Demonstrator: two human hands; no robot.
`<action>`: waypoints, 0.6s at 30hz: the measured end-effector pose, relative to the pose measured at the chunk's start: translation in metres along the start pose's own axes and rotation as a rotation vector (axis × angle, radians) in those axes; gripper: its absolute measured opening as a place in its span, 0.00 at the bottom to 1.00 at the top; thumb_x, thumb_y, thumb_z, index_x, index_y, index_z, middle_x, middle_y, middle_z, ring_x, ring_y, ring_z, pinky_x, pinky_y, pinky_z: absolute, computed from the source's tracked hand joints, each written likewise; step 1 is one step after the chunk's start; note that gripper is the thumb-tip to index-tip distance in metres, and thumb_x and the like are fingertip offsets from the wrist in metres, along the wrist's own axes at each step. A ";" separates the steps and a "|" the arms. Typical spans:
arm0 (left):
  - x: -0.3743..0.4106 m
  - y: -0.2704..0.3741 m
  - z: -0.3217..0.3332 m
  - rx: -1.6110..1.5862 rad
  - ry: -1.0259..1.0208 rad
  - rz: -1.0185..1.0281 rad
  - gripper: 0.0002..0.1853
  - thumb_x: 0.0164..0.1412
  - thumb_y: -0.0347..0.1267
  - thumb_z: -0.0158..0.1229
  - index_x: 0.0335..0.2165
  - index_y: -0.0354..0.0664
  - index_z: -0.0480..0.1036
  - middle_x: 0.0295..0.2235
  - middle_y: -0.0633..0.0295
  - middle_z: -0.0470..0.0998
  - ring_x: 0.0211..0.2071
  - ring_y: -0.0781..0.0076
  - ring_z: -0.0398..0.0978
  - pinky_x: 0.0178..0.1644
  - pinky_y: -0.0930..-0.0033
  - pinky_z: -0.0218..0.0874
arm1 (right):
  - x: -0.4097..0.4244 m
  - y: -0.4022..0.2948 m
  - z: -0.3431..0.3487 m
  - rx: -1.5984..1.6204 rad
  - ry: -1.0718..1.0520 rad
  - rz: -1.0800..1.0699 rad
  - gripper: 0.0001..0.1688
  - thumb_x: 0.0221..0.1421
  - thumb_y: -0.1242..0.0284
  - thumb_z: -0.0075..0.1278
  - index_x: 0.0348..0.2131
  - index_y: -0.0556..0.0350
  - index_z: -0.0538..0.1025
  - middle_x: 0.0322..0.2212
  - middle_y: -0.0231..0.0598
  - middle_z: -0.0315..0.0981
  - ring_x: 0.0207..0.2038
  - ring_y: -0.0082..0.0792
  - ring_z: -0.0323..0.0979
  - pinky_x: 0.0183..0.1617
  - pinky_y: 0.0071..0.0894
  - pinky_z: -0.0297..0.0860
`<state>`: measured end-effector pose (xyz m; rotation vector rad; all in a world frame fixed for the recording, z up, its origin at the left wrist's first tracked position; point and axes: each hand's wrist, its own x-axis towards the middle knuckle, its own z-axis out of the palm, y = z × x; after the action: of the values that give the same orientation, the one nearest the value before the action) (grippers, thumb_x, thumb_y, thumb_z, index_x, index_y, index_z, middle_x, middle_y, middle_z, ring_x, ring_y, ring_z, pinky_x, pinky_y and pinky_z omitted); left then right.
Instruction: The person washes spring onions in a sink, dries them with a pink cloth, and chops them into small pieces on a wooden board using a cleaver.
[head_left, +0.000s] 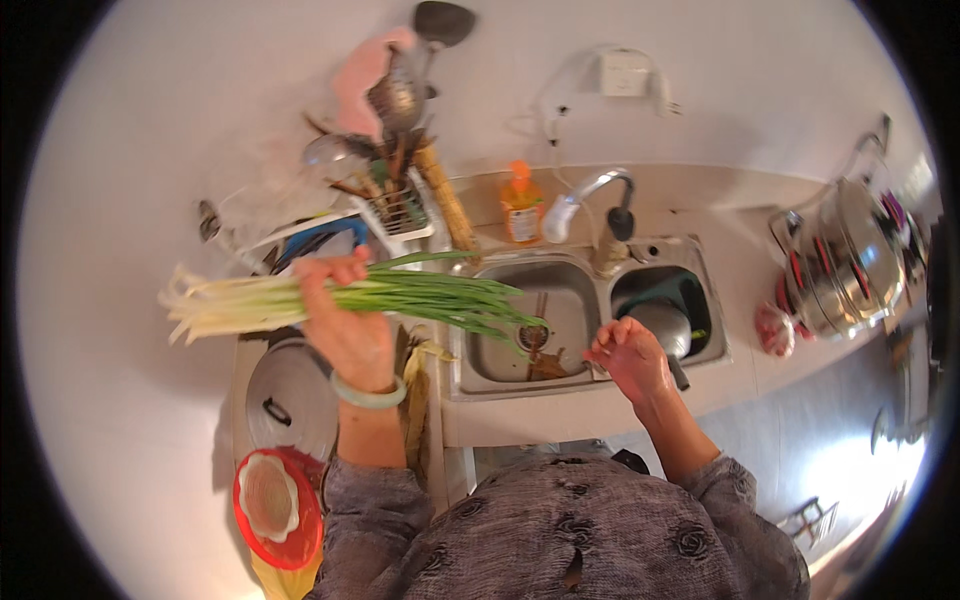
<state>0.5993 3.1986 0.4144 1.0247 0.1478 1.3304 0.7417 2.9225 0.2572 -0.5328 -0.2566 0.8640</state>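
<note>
My left hand (345, 322) grips a bunch of green onions (427, 296) around the middle, raised above the counter. Their white root ends point left, and the green tops reach out over the large basin of the steel double sink (491, 379). Brown scraps (550, 365) lie beside the drain in that basin. Over the divider hovers my right hand (630, 358), its fingers loosely curled and nothing seen in them. Just behind it, a rounded metal pan (660, 322) sits in the small basin, partly hidden by the hand.
A curved faucet (592, 191) rises behind the sink, next to an orange soap bottle (522, 206). At back left stands a utensil rack (401, 214). A large round lid (289, 397) and a red basin (300, 517) are at left. Stacked steel pots (844, 262) stand at right.
</note>
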 end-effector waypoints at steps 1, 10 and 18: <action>0.000 0.000 -0.002 -0.041 0.042 -0.059 0.11 0.64 0.35 0.47 0.26 0.44 0.61 0.23 0.66 0.59 0.28 0.72 0.59 0.49 0.58 0.59 | 0.000 0.003 -0.003 -0.021 0.028 0.032 0.01 0.51 0.77 0.48 0.28 0.54 0.71 0.29 0.39 0.70 0.34 0.38 0.71 0.48 0.48 0.67; -0.015 -0.002 -0.012 -0.053 0.215 -0.033 0.11 0.64 0.33 0.48 0.26 0.42 0.61 0.22 0.63 0.63 0.26 0.69 0.61 0.48 0.55 0.61 | 0.020 0.005 -0.010 -0.674 0.126 0.173 0.09 0.57 0.72 0.49 0.29 0.60 0.76 0.20 0.40 0.74 0.24 0.36 0.72 0.28 0.37 0.69; -0.032 -0.030 -0.020 -0.090 0.284 -0.127 0.09 0.65 0.31 0.48 0.27 0.41 0.62 0.22 0.63 0.64 0.25 0.70 0.63 0.49 0.54 0.60 | 0.091 -0.013 0.023 -2.135 -0.437 -0.362 0.35 0.43 0.83 0.45 0.54 0.55 0.65 0.56 0.55 0.53 0.57 0.56 0.56 0.59 0.53 0.56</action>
<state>0.5995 3.1847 0.3679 0.7350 0.3582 1.3488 0.7982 2.9942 0.2841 -2.1459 -1.6734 -0.0058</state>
